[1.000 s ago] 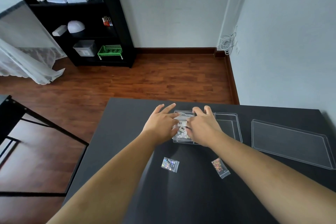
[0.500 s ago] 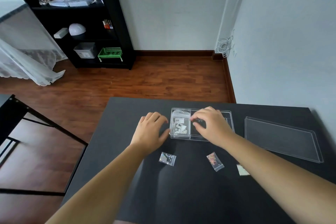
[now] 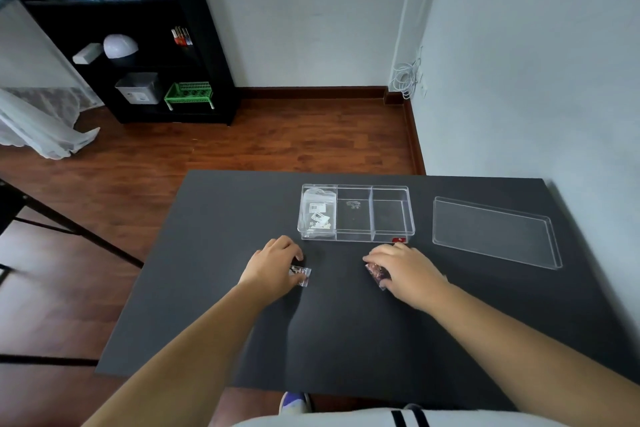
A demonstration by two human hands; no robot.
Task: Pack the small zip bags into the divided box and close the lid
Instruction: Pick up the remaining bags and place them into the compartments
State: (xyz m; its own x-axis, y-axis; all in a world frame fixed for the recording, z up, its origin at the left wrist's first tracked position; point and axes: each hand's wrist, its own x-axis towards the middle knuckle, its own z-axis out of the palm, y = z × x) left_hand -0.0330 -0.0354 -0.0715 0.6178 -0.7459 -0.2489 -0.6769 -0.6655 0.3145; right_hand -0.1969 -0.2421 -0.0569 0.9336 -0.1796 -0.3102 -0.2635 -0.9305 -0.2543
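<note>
The clear divided box (image 3: 390,188) sits on the black table, three compartments in a row. Its left compartment holds packed zip bags (image 3: 318,215); the middle and right ones look bare. In front of the box, my left hand (image 3: 273,270) curls over a glittery zip bag (image 3: 300,274) lying on the table. My right hand (image 3: 405,270) presses its fingers onto a reddish zip bag (image 3: 375,272), also on the table. The clear lid (image 3: 491,232) lies flat, apart, to the right of the box.
The black table (image 3: 214,253) ends near the white wall on the right. A black shelf unit (image 3: 145,45) with a green basket stands far back left. Wooden floor and a dark table frame (image 3: 41,218) lie on the left.
Both hands have pulled back from the box's left compartment toward me and come down on the two loose bags. The view has tilted, bringing the whole box into sight.
</note>
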